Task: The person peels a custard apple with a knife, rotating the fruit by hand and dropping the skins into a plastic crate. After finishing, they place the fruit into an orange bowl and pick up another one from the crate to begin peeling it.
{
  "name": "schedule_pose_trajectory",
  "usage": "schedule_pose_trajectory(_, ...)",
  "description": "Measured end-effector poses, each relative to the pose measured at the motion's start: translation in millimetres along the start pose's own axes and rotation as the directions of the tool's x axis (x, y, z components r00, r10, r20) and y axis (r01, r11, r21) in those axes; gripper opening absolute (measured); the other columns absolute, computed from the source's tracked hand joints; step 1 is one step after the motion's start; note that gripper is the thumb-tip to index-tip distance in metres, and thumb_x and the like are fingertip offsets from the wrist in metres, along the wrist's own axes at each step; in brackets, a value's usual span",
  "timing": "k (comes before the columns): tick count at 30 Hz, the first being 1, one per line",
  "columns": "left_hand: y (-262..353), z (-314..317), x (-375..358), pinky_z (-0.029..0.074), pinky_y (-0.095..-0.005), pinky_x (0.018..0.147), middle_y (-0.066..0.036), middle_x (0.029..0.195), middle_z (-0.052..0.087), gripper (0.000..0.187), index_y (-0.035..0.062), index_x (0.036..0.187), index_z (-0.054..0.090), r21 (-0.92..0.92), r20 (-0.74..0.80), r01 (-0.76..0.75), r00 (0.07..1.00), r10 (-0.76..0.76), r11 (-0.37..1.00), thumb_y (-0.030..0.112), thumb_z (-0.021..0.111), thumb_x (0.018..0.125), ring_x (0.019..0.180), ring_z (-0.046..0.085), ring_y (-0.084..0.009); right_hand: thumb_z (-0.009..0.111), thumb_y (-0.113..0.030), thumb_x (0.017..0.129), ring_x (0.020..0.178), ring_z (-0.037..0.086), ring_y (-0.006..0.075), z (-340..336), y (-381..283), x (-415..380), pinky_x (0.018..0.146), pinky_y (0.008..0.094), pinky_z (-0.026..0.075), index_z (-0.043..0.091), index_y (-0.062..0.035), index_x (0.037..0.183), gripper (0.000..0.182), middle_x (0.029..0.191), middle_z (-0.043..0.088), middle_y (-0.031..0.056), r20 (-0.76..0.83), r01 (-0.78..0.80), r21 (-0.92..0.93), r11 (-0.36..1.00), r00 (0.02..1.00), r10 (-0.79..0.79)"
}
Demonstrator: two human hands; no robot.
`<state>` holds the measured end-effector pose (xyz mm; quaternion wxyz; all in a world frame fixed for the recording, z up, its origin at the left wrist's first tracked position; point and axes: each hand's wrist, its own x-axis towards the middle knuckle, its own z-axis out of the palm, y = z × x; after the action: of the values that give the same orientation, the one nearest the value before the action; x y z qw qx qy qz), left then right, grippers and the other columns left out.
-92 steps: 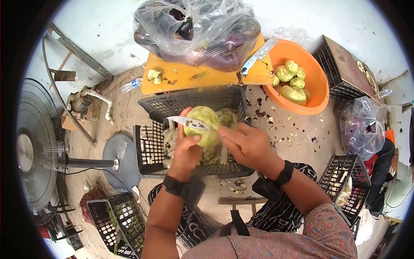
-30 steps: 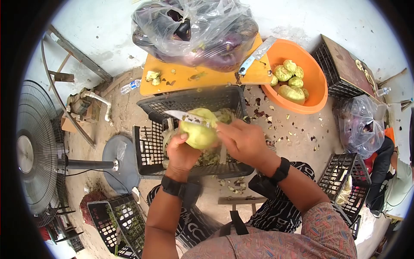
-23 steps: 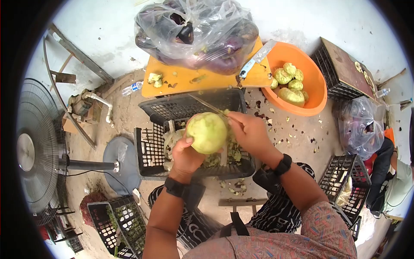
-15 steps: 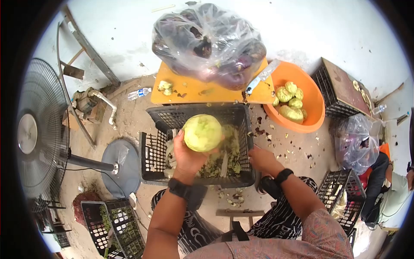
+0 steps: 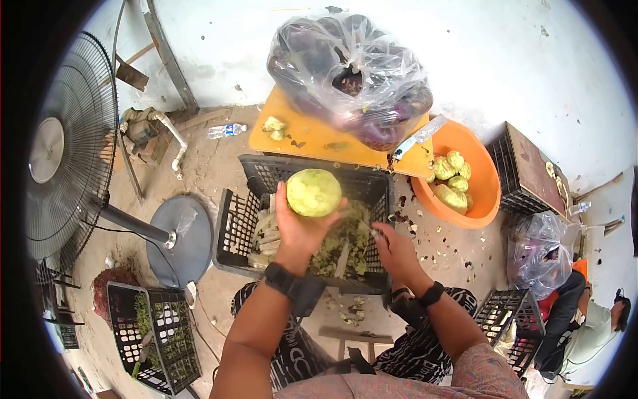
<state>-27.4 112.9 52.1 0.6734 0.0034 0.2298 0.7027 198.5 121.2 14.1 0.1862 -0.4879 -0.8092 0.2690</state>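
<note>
A round, pale green peeled vegetable (image 5: 314, 193), which looks like a kohlrabi, rests in my left hand (image 5: 298, 229). My fingers and thumb cup it from below and the sides, above a black plastic crate (image 5: 232, 229). Trimmings (image 5: 325, 256) and pale strips lie in that crate. Over the crate's right side, my right hand (image 5: 397, 254) is closed around something thin and blurred, whose kind I cannot make out. It stays apart from the vegetable.
Behind the crate, an orange board (image 5: 306, 143) bears a clear bag (image 5: 352, 80) of purple vegetables and a cleaver (image 5: 420, 137). An orange basin (image 5: 488, 179) holds several peeled vegetables. A fan (image 5: 66, 146) stands left; another person (image 5: 591, 332) sits at far right.
The view has shifted, so the board and crate appear farther right. My right hand has moved inward from the crate's right edge, closer to the vegetable. My left hand still holds it.
</note>
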Motion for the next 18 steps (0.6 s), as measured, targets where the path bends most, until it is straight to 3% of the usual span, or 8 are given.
schedule_pose_trajectory(2, -3.2, -1.2, 1.3, 0.054, -0.0396, 0.072, -0.013, 0.122, 0.061, 0.074, 0.0093, 0.132, 0.051, 0.040, 0.001, 0.017, 1.000, -0.017, 0.999, 0.068, 0.031, 0.091, 0.106, 0.061, -0.0377, 0.054, -0.018, 0.091, 0.082, 0.065, 0.0378, -12.8, -32.9, 9.6, 0.071, 0.0437, 0.051, 0.064, -0.0074, 0.112, 0.025, 0.090, 0.067, 0.0198, -0.156, -0.065, 0.239, 0.969, 0.982, 0.104)
schedule_pose_trajectory(3, -4.2, -2.7, 2.0, 0.054, -0.0404, 0.072, -0.013, 0.122, 0.060, 0.073, 0.0097, 0.133, 0.050, 0.075, 0.003, 0.030, 1.000, -0.031, 0.997, 0.067, 0.030, 0.092, 0.108, 0.060, -0.0368, 0.054, -0.018, 0.091, 0.082, 0.065, 0.0378, -14.4, -42.0, 14.9, 0.071, 0.0437, 0.051, 0.064, -0.0074, 0.112, 0.025, 0.090, 0.067, 0.0198, -0.157, -0.070, 0.249, 0.966, 0.981, 0.112)
schedule_pose_trajectory(5, -10.1, -5.5, 5.0, 0.054, -0.0408, 0.072, -0.013, 0.123, 0.060, 0.073, 0.0098, 0.133, 0.050, 0.076, -0.008, 0.028, 1.000, -0.028, 0.997, 0.067, 0.029, 0.092, 0.110, 0.059, -0.0355, 0.062, -0.010, 0.087, 0.063, 0.063, 0.0271, -16.3, -53.1, 22.5, 0.058, 0.0324, 0.050, 0.063, -0.0055, 0.118, 0.030, 0.079, 0.064, 0.0143, -0.383, 0.266, 0.306, 0.914, 0.913, -0.138)
schedule_pose_trajectory(6, -12.4, -7.4, 6.5, 0.054, -0.0412, 0.072, -0.013, 0.123, 0.060, 0.073, 0.0100, 0.134, 0.049, 0.065, -0.012, 0.020, 1.000, -0.019, 0.998, 0.067, 0.028, 0.092, 0.112, 0.058, -0.0341, 0.062, -0.010, 0.087, 0.063, 0.063, 0.0271, -19.3, -56.7, 22.3, 0.058, 0.0324, 0.050, 0.063, -0.0055, 0.118, 0.030, 0.079, 0.064, 0.0143, -0.383, 0.260, 0.318, 0.912, 0.915, -0.128)
schedule_pose_trajectory(8, -14.3, -12.5, 10.6, 0.053, -0.0464, 0.080, -0.015, 0.126, 0.058, 0.075, 0.0085, 0.134, 0.048, 0.074, -0.039, 0.047, 0.998, -0.044, 0.996, 0.067, 0.029, 0.092, 0.113, 0.057, -0.0343, 0.065, -0.008, 0.084, 0.061, 0.062, 0.0270, -22.0, -60.6, 22.1, 0.054, 0.0332, 0.049, 0.066, -0.0083, 0.116, 0.032, 0.077, 0.064, 0.0114, -0.326, 0.435, 0.061, 0.898, 0.859, -0.394)
schedule_pose_trajectory(9, -16.1, -14.9, 13.5, 0.051, -0.0495, 0.086, -0.016, 0.127, 0.057, 0.075, 0.0077, 0.134, 0.048, 0.066, -0.027, 0.054, 0.998, -0.052, 0.996, 0.068, 0.029, 0.092, 0.112, 0.057, -0.0358, 0.069, -0.008, 0.081, 0.058, 0.061, 0.0258, -19.0, -60.2, 23.7, 0.051, 0.0334, 0.048, 0.068, -0.0108, 0.114, 0.033, 0.075, 0.063, 0.0089, -0.348, 0.482, 0.032, 0.876, 0.827, -0.442)
schedule_pose_trajectory(11, -17.6, -16.9, 17.9, 0.044, -0.0561, 0.099, -0.019, 0.128, 0.055, 0.079, 0.0049, 0.134, 0.047, 0.056, -0.030, 0.060, 0.998, -0.058, 0.997, 0.070, 0.030, 0.092, 0.112, 0.056, -0.0403, 0.070, -0.009, 0.080, 0.057, 0.060, 0.0251, -22.0, -59.9, 23.6, 0.051, 0.0332, 0.048, 0.069, -0.0115, 0.112, 0.033, 0.072, 0.061, 0.0080, -0.341, 0.472, 0.003, 0.882, 0.829, -0.443)
schedule_pose_trajectory(18, -23.2, -13.4, 17.0, 0.046, -0.0545, 0.096, -0.018, 0.126, 0.056, 0.081, 0.0059, 0.133, 0.049, 0.171, -0.084, 0.121, 0.991, -0.108, 0.978, 0.072, 0.033, 0.090, 0.111, 0.057, -0.0388, 0.073, -0.012, 0.077, 0.053, 0.057, 0.0220, -25.4, -43.7, 22.4, 0.047, 0.0327, 0.046, 0.070, -0.0148, 0.109, 0.032, 0.067, 0.057, 0.0039, -0.351, 0.477, -0.126, 0.870, 0.799, -0.489)
